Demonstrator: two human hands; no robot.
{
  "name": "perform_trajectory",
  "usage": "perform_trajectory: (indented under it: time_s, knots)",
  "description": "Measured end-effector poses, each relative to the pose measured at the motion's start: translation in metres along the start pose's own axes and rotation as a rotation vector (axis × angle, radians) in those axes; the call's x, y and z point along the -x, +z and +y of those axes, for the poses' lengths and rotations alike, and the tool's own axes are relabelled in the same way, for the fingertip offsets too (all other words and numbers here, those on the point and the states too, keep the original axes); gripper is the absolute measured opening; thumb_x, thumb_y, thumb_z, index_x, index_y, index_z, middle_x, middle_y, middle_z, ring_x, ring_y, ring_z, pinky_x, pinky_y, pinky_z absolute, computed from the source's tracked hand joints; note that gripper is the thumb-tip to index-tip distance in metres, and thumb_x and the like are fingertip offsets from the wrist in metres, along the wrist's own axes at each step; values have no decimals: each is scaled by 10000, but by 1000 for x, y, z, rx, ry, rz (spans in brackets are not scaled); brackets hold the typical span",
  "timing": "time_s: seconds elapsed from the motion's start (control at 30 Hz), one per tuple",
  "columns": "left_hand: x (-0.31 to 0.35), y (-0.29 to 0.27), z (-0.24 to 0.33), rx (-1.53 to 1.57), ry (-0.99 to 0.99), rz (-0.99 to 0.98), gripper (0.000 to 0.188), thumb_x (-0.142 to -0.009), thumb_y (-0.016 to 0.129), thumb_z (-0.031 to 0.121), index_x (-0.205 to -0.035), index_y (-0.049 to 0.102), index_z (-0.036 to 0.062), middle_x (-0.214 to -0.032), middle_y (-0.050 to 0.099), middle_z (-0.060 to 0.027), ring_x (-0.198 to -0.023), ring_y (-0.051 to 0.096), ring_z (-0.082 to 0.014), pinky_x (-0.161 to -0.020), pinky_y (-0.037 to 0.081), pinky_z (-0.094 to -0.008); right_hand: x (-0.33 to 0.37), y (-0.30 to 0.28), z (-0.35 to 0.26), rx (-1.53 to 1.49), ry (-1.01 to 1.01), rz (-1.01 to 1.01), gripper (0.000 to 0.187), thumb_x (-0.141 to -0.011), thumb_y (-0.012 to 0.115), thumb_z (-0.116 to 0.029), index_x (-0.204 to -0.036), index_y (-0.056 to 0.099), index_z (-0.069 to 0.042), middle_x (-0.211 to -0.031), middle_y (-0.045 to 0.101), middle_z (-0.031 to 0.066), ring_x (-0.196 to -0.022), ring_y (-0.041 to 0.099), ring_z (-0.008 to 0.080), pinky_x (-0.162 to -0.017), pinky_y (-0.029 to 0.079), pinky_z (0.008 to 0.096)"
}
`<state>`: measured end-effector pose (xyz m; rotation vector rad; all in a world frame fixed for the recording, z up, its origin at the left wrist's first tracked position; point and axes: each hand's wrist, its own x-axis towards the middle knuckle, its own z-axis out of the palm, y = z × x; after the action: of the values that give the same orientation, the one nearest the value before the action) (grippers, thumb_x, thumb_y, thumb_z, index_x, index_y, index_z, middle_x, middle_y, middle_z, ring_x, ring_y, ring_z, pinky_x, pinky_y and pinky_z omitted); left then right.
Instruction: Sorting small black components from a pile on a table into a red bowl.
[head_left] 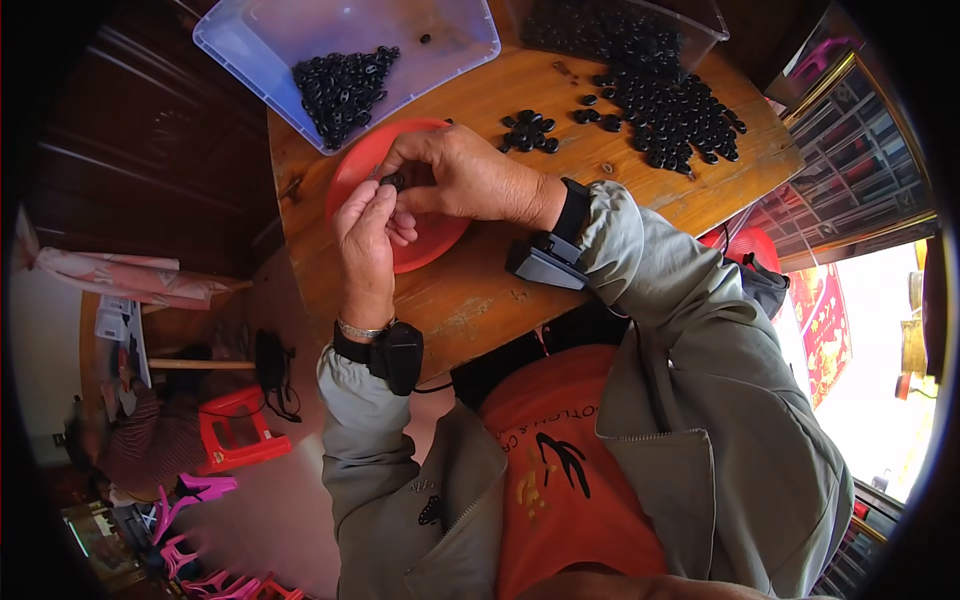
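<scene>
Over a round red plate point(432, 243) my two hands meet at their fingertips. Between them sits a small dark oval piece point(397, 182), too small and too covered to name more exactly. My right hand point(470, 178) pinches it between thumb and fingers from the right. From below, the curled fingers of my left hand point(368, 235) press against the same piece. Part of the plate is hidden beneath both hands.
A clear plastic bin point(440, 72) holding a heap of black oval pieces point(345, 90) stands behind the plate. Loose black pieces point(670, 120) lie on the wooden table point(480, 310) near a second clear bin point(700, 45). A red stool point(240, 430) stands at left; a person sits beyond it.
</scene>
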<state>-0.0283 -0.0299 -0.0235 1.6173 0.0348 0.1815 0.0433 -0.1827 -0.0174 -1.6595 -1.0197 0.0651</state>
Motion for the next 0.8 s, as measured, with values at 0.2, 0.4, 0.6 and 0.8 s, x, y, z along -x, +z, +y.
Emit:
perform_trajectory:
  time_s: [0.2, 0.4, 0.6, 0.8]
  knots:
    - [-2, -3, -3, -30, -32, -13, 267, -930, 469, 249, -821, 582, 33, -636, 573, -39, -533, 533, -90, -518, 431, -203, 2, 5, 2, 400, -292, 67, 244, -750, 636, -117, -964, 602, -6, -811, 613, 142, -732, 623, 299, -658, 505, 360]
    - [-2, -1, -9, 43, 1, 36, 271, -920, 479, 229, -818, 614, 17, -609, 564, -20, -507, 518, -83, -485, 411, -201, 5, 7, -2, 524, -238, -7, 221, -766, 613, -114, -954, 586, -1, -809, 585, 147, -749, 596, 325, -683, 490, 384]
    - [1, 1, -11, 74, 7, 69, 255, -923, 471, 207, -820, 612, 21, -608, 562, -20, -499, 510, -82, -477, 404, -201, 5, 13, -5, 598, -304, 18, 184, -753, 608, -120, -890, 564, -5, -765, 561, 144, -714, 583, 320, -660, 486, 385]
    - [3, 6, -4, 89, 19, 75, 243, -928, 457, 188, -828, 598, 18, -607, 555, -21, -501, 502, -80, -479, 397, -201, 5, 13, -5, 605, -310, 27, 188, -732, 619, -122, -858, 553, 0, -753, 558, 140, -715, 578, 310, -653, 488, 381]
